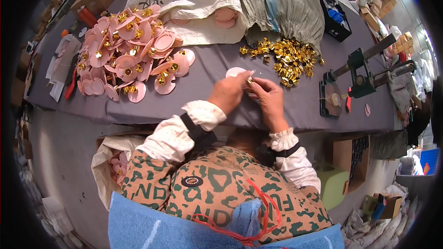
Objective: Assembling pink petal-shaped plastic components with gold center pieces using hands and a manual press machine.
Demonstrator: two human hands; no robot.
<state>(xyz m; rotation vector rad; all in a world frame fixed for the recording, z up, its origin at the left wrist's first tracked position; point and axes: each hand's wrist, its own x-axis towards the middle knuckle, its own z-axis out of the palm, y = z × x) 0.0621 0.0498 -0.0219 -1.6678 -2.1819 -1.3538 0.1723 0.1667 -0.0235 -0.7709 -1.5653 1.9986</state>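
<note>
Over the front part of the table, my two hands meet with their fingertips close together. The fingers of my left hand (229, 91) are closed on a pale pink disc (235, 72), whose round edge shows beyond them. My right hand (269, 97) is closed in a pinch beside it, with a small gold metal fitting (249, 81) mostly hidden at its fingertips. To the left lies a heap of pink discs (134, 48), many with gold fittings on them. A pile of loose gold fittings (290, 62) spreads beyond my right hand.
A white woven sack (189, 14) and a grey-green sack (290, 4) lie at the back of the grey-covered table (207, 69). At right stands a dark green hand press (355, 74), with a black bin (334, 16) behind it. Red-handled scissors (70, 85) rest far left.
</note>
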